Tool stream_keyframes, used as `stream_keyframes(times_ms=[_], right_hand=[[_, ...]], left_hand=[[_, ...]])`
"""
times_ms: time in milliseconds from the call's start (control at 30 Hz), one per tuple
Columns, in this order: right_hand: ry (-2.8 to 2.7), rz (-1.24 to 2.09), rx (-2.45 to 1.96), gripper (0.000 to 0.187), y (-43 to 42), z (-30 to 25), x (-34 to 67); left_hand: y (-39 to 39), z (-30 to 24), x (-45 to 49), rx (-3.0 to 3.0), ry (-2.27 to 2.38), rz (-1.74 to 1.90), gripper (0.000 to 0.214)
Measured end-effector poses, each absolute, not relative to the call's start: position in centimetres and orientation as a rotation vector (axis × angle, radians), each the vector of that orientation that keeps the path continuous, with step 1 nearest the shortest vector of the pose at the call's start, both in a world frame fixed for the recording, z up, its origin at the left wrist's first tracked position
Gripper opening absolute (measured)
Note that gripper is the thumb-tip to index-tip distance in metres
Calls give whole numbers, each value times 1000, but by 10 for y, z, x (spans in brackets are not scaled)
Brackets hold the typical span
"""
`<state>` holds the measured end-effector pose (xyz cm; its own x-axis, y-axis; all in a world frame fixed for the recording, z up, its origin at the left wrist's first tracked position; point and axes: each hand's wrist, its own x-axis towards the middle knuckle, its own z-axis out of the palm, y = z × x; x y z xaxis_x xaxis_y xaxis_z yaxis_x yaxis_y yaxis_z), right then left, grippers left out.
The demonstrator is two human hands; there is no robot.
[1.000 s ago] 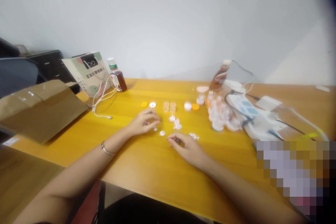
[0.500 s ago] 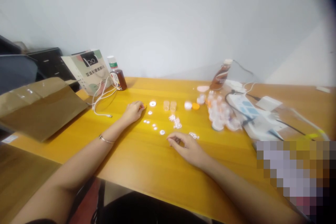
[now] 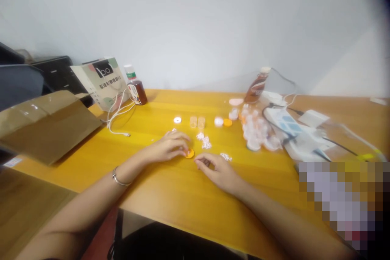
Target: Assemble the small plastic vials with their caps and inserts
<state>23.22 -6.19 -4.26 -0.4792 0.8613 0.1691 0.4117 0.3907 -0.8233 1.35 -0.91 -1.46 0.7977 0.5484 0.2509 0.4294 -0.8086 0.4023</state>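
My left hand (image 3: 171,146) rests on the yellow table (image 3: 170,195) with its fingers pinched on a small orange cap (image 3: 189,154). It covers the small white discs that lay there. My right hand (image 3: 217,170) lies just right of the cap, fingers curled loosely with the tips together; whether it holds anything is hidden. White patterned bits (image 3: 204,141) lie just beyond the hands, and another white bit (image 3: 225,157) sits by my right hand. Farther back are a white cap (image 3: 177,120) and two small clear vials (image 3: 196,122).
A cluster of small clear bottles (image 3: 256,132), a white cap and an orange cap (image 3: 227,122) sit at the right. A power strip with cables (image 3: 289,128), two drink bottles (image 3: 136,87) (image 3: 255,87), a paper bag (image 3: 102,83), a white cable (image 3: 117,120) and a cardboard box (image 3: 45,124) surround them.
My left hand reached back to the orange cap at the far left, took it, and brought it forward to the spot in front of my right hand. The right hand stayed still.
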Motion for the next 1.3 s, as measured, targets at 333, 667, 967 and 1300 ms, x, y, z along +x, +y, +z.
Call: stream_keyframes(times_ms=[333,667,967,1300], right_hand=[[-2063,969,-1107,17,-63,-40,232],[-2075,970,-1116,18,-63,-39,232],[-2070,972,-1109,17,-63,-40,232],[-2067,968,-1103,17,-63,-40,232]], left_hand=[[19,14,-55,2384,1447,390,21],[26,6,-75,2281,1517,29,22],[28,5,-76,2298,1506,35,23],[32,2,-80,2238,1451,100,19]])
